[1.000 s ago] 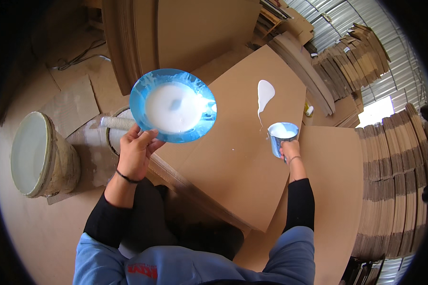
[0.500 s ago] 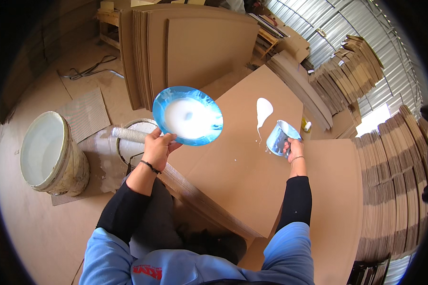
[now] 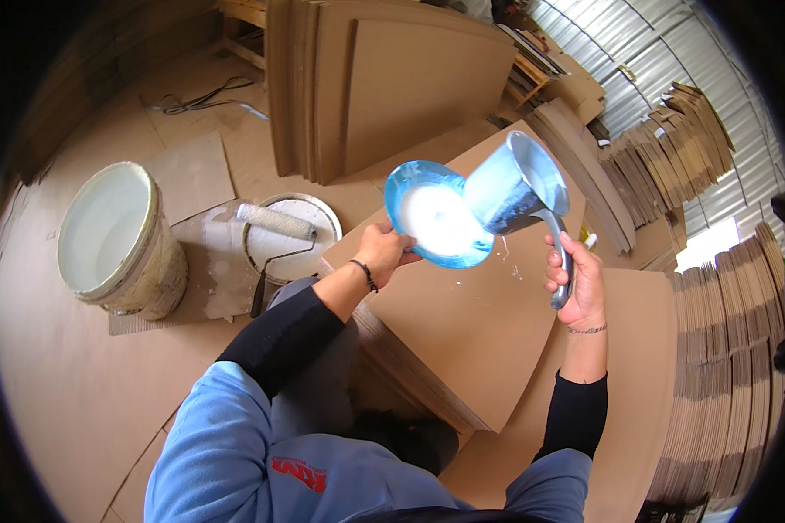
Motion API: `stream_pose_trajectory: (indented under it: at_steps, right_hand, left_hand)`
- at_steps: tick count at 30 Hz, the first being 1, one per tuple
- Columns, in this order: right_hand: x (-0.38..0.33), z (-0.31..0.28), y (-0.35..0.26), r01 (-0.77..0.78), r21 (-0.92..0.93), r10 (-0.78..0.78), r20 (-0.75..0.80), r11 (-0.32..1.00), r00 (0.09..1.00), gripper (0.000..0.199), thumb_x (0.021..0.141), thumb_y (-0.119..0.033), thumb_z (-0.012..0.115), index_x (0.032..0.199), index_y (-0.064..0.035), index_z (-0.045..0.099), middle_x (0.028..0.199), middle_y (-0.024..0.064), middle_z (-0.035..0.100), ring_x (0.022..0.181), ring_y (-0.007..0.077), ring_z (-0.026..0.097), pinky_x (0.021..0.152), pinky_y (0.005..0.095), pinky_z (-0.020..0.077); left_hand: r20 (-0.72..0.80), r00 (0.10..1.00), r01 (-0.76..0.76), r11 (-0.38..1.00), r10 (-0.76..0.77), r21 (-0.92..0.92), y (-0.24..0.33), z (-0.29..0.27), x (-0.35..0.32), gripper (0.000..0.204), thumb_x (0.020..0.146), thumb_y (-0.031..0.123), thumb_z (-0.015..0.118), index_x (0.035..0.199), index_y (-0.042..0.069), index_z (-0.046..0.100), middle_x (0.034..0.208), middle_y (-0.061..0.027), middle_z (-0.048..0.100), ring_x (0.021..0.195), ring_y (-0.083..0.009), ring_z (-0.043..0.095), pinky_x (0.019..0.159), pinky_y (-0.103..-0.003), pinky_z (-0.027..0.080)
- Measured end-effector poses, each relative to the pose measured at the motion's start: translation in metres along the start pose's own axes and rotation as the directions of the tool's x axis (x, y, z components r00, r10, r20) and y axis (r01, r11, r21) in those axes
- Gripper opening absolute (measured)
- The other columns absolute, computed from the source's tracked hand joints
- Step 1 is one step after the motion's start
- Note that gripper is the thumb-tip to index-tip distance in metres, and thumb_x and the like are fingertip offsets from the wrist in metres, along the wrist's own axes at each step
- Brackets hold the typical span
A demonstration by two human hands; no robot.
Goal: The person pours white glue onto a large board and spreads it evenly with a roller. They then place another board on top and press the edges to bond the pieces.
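Note:
My left hand [image 3: 379,253] is closed on the near rim of a shallow blue bowl [image 3: 399,185] with white liquid in it. In my right hand [image 3: 577,283], the fingers wrap round the handle of a blue dipper [image 3: 501,187]. The dipper is tilted above the cardboard, its body overlapping the bowl's right side in view; whether they touch I cannot tell. White smears mark its wall. Below both lies a stack of cardboard sheets [image 3: 462,336], with small white drops [image 3: 516,270] on the top sheet.
To the left stands a large stained bucket [image 3: 161,270]. A paint roller [image 3: 275,220] rests on a round white-smeared lid or tub [image 3: 331,231] beside the stack. Upright cardboard sheets [image 3: 427,96] stand behind; bundled cardboard [image 3: 715,349] is piled at the right.
My right hand has lifted the dipper and brought it up against the bowl's side in view. The view has shifted, and the larger white puddle on the cardboard is now hidden.

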State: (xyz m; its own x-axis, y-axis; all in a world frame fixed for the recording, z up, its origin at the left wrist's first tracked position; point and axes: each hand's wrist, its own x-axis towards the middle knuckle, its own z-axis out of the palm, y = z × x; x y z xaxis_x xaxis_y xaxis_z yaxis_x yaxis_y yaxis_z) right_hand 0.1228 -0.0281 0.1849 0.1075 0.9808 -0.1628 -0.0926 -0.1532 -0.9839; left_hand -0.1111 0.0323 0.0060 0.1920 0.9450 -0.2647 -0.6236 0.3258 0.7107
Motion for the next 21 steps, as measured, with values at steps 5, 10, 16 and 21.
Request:
stream_pose_trajectory:
  at_steps: [5,10,16,21]
  right_hand:
    - [-0.005,0.072,0.027,-0.045,-0.106,0.061,0.152,0.993,0.986,0.027,0.086,-0.023,0.065,0.097,0.0009,0.058,0.065,0.0021,0.054,0.045,0.0054,0.043,0.041,0.0225,0.0362]
    - [0.006,0.124,0.046,-0.033,-0.099,0.064,0.333,0.995,0.941,0.027,0.09,-0.022,0.059,0.103,0.0017,0.057,0.071,0.0046,0.056,0.047,0.0076,0.048,0.044,0.0224,0.0422]
    - [0.047,0.191,0.102,-0.079,-0.216,0.194,0.586,0.973,0.786,0.045,0.095,-0.038,0.052,0.114,0.0028,0.054,0.081,0.0091,0.061,0.063,0.0159,0.061,0.063,0.0299,0.0529]
    - [0.081,0.225,0.172,-0.146,-0.478,0.452,0.627,0.866,0.634,0.071,0.094,-0.054,0.043,0.137,0.0028,0.04,0.1,0.0109,0.061,0.09,0.0156,0.059,0.08,0.0298,0.049]
  left_hand:
    - [-0.018,0.996,-0.091,0.994,0.09,-0.056,0.014,-0.011,-0.013,0.04,0.079,-0.009,0.056,0.119,-0.007,0.051,0.105,-0.015,0.063,0.085,-0.0247,0.066,0.072,-0.035,0.059]
    - [-0.072,0.95,-0.308,0.949,0.303,-0.071,0.048,-0.047,-0.032,0.029,0.081,-0.004,0.058,0.11,-0.005,0.058,0.1,-0.0123,0.065,0.085,-0.0226,0.066,0.077,-0.036,0.057]
    - [-0.236,0.89,-0.408,0.912,0.391,-0.027,0.068,-0.172,-0.039,0.032,0.081,-0.006,0.056,0.113,-0.004,0.056,0.102,-0.0124,0.064,0.087,-0.0227,0.066,0.075,-0.035,0.057]
    - [-0.395,0.879,-0.292,0.956,0.266,-0.005,0.031,-0.3,-0.061,0.031,0.081,-0.006,0.056,0.112,-0.006,0.056,0.101,-0.0128,0.063,0.086,-0.0224,0.065,0.075,-0.034,0.057]
